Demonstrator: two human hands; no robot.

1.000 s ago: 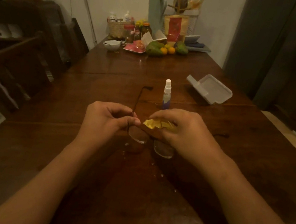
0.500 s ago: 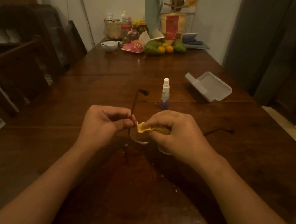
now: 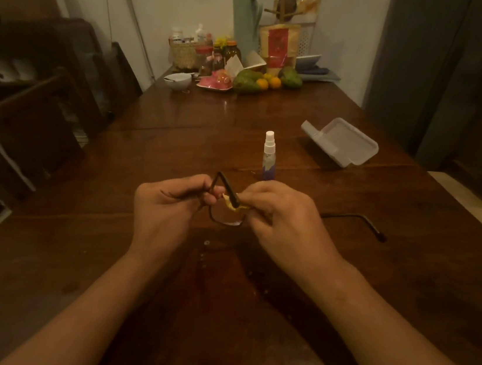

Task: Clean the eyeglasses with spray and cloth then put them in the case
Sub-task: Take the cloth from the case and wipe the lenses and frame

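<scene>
Dim room, dark wooden counter: our left hand pinches the thin, fragile dark-framed eyeglasses at the hinge, held above it; right hand presses the soft yellow cloth onto a slippery lens.

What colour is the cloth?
Yellow. The cloth shows in the head view, pinched in the right hand.

Dark wooden table with a spray bottle, open white case (lid up), fruit at the far end.
</scene>
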